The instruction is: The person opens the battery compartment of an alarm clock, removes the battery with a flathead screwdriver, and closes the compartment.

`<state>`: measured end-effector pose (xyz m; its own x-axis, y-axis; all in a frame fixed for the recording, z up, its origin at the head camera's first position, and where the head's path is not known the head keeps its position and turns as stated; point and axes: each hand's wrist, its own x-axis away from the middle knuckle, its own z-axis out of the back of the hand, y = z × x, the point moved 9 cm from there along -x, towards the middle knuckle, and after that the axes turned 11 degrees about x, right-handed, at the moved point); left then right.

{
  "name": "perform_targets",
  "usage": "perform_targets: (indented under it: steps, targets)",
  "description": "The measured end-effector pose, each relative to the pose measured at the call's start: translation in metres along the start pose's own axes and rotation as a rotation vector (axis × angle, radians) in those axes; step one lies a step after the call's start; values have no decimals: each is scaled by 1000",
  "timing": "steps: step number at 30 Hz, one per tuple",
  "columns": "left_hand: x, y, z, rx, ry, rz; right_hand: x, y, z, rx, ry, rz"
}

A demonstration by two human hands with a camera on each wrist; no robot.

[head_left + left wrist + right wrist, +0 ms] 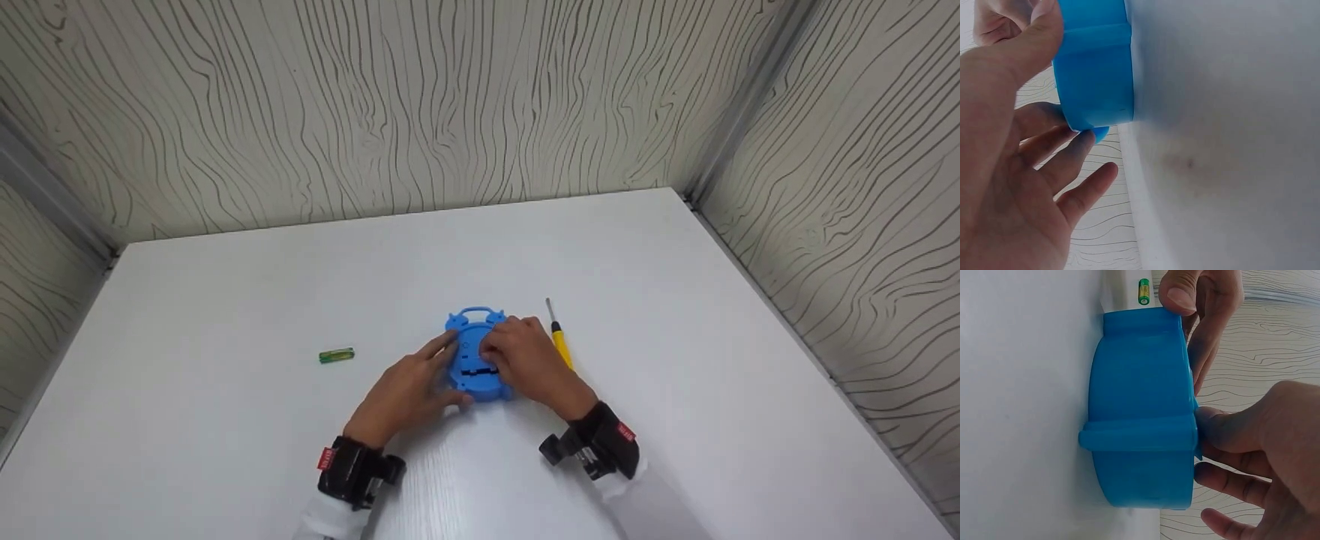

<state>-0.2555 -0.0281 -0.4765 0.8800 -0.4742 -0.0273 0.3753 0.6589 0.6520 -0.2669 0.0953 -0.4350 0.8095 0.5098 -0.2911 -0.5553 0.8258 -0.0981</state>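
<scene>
A blue alarm clock (pixel 474 386) lies on its front on the white table, its back facing up and its handle pointing away from me. A dark slot (pixel 478 372) shows low on its back. My left hand (pixel 409 394) grips the clock's left side, thumb at the lower edge and fingers farther up. The right hand (pixel 529 364) is over the right part of the back, thumb and curled fingers pinching a thin blue battery cover (pixel 1199 451) that stands slightly proud of the case. Most of this piece is hidden by the fingers.
A green battery (pixel 336 355) lies left of the clock. To the right, close beside my right hand, is a screwdriver (pixel 559 341) with a yellow and black handle, its tip pointing away. Wood-grain patterned panels (pixel 420 112) rise behind the table (pixel 225 300) and at both sides.
</scene>
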Motion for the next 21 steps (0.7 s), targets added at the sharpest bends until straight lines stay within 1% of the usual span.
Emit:
perform_targets:
  steps: [10,17,21]
  targets:
    - [1,1,1,-17,7,-4,0,-1,-2,4,-17,-7]
    - [1,2,0,-48,9,-23,0,-1,-5,55,-28,2]
    - [1,2,0,-45,9,-22,0,0,-6,53,-36,-6]
